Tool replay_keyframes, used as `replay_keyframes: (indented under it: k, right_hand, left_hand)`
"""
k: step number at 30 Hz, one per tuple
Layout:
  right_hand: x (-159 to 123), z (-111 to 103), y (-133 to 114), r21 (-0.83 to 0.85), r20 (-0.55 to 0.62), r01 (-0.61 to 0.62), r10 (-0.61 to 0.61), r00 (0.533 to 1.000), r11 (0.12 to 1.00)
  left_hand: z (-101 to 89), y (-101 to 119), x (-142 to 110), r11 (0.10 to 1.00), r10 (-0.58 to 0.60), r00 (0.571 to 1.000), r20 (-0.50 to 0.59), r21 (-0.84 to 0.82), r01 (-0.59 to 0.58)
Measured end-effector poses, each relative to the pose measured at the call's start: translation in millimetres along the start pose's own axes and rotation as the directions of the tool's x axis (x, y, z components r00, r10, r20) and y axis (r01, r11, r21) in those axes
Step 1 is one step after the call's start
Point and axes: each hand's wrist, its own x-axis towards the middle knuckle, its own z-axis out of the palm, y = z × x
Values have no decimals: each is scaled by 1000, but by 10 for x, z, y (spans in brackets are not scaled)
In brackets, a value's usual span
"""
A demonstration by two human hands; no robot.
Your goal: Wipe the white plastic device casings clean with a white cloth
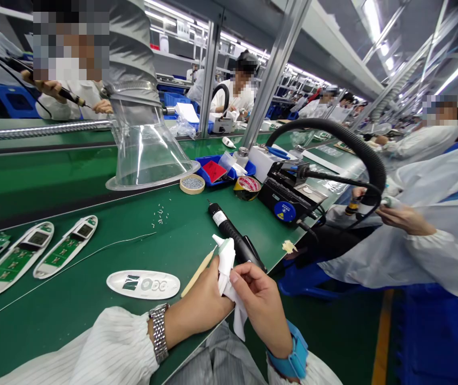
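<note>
The left hand, with a steel watch on its wrist, and the right hand, with a blue strap on its wrist, meet over the near edge of the bench, both closed on a white cloth. The right thumb and fingers are pressed together, pinching the bunched cloth from the near side, while the left hand closes on it from the other side. A pale green tip pokes from the top of the cloth, and a thin wooden stick angles out from behind the left hand. A firm pinch close to that tip, with the loose cloth gathered below it, looks like the steadiest way to control it (and keeps the slack tail away from the bench). Just beyond the hands lies a black soldering iron, its far end near the hands but apart from them. Past it sit a soldering station and a roll of tape. On the green bench lie a white oval panel and two circuit-board housings. What the cloth wraps is mostly hidden, as are the left fingertips, so whether the left hand also grips the stick cannot be told.
</note>
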Motion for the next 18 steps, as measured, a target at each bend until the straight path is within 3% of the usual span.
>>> replay_keyframes:
  k: [10, 18]
  right_hand:
    - [-19, -35, 18, -17, -9, 44, -44, 999, 999]
    - [26, -3, -49, 21, -15, -11, 12, 1000, 1000]
  left_hand:
    - [-2, 26, 10, 999, -35, 999, 17, -17, 35]
    - [3, 5, 11, 998, -49, 999, 6, 44, 48]
